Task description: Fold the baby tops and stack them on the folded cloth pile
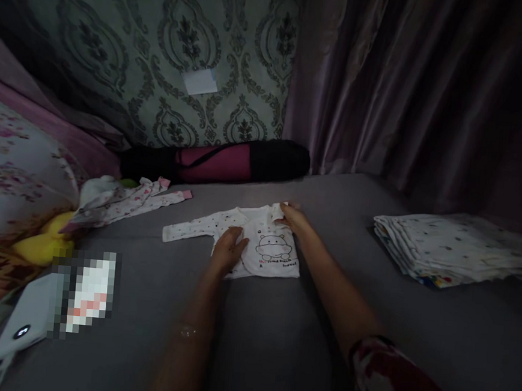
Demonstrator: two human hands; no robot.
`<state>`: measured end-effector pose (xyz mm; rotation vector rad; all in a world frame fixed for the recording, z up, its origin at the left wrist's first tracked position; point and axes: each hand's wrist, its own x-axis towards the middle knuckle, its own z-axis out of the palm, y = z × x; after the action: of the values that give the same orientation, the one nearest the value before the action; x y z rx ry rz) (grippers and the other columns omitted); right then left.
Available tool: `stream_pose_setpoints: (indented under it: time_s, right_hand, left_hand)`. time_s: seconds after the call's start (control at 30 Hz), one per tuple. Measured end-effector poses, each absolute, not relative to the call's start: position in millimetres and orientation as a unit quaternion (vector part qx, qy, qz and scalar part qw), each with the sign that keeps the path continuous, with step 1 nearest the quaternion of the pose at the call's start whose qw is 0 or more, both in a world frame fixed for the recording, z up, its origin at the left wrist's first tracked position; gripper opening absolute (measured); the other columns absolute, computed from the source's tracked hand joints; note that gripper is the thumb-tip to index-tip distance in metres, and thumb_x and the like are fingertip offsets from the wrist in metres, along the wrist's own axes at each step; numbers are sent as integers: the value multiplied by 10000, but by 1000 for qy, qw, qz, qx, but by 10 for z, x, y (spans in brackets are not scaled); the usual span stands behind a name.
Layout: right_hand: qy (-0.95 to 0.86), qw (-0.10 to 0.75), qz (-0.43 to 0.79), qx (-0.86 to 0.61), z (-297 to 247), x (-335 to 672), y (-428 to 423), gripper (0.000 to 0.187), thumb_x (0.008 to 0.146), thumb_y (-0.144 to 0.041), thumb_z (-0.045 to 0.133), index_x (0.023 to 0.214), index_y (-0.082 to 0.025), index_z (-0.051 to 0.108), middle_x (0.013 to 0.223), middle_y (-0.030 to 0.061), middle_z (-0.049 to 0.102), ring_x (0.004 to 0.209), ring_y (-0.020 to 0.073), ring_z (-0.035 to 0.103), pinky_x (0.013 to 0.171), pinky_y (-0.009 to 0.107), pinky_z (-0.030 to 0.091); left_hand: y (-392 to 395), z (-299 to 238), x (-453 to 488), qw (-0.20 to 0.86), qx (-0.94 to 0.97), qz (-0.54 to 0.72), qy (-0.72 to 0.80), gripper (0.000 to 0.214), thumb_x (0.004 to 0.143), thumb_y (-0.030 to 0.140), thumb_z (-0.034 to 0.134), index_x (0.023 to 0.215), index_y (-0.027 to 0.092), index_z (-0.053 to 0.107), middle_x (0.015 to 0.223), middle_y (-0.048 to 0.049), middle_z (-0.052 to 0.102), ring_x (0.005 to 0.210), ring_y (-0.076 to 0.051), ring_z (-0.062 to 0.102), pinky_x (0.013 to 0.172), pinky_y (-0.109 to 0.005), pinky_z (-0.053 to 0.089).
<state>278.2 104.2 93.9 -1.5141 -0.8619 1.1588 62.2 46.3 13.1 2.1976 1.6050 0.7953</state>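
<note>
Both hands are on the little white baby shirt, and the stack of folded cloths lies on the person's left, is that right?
Not quite. The head view shows the left hand and right hand on the white baby shirt, but the stack of folded cloths lies on the person's right.

Bed (267, 346) carries shirt (266, 247), cloth stack (447, 246).

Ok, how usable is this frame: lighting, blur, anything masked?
Head view: dim overall, the curtain and corners near black; the white baby shirt, under the flat left hand and pinched by the right hand, stands out sharp enough; a pixelated patch masks something lower left; edges bend, wide-angle.
</note>
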Motion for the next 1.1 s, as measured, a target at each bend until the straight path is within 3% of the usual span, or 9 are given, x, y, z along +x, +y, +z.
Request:
stream_pose_setpoints:
  time_s: [0.17,0.37,0.47,0.6,0.87,1.1]
  right_hand:
    - [-439,418,386,-695,955,2522,1109,148,898,-176,483,965,-161,615,759,20,629,611,134,628,584,301,587]
    - [-517,319,276,-745,979,2219,1050,194,879,-163,505,1013,-176,644,949,117,694,957,250,676,837,342,518]
    - [-547,275,230,-756,945,2081,965,277,868,-114,464,1085,-184,622,1098,136,678,1085,257,633,890,344,478]
    - [-600,215,153,-755,926,1959,862,354,877,-83,390,1175,-166,561,1122,133,678,1068,239,641,867,331,469]
    - [-598,205,121,-766,988,1836,849,361,881,-84,394,1210,-142,530,1125,153,674,1062,243,642,849,326,457]
    - [-626,229,163,-728,898,1855,914,367,993,-357,306,1161,-175,577,1083,128,691,1031,231,642,815,299,446]
  left_hand:
    - [467,97,650,233,711,382,543,414,887,362,537,1265,193,555,1348,-106,565,1240,-231,542,1049,-393,441]
    - [494,45,609,279,676,435,526,429,875,350,547,1252,146,552,1269,-142,602,1165,-231,596,1011,-385,463]
    - [529,41,595,286,664,439,533,425,873,338,548,1249,139,554,1268,-151,604,1165,-235,595,993,-386,472]
    - [570,78,586,270,658,426,559,405,877,314,538,1240,136,575,1217,-151,640,1096,-233,631,940,-374,498]
    - [577,246,569,220,664,433,568,374,867,292,527,1187,119,616,1164,-153,670,1084,-249,634,951,-384,489]
    - [575,287,524,226,648,450,572,356,865,316,513,1164,156,620,1112,-119,683,997,-231,646,913,-387,494]
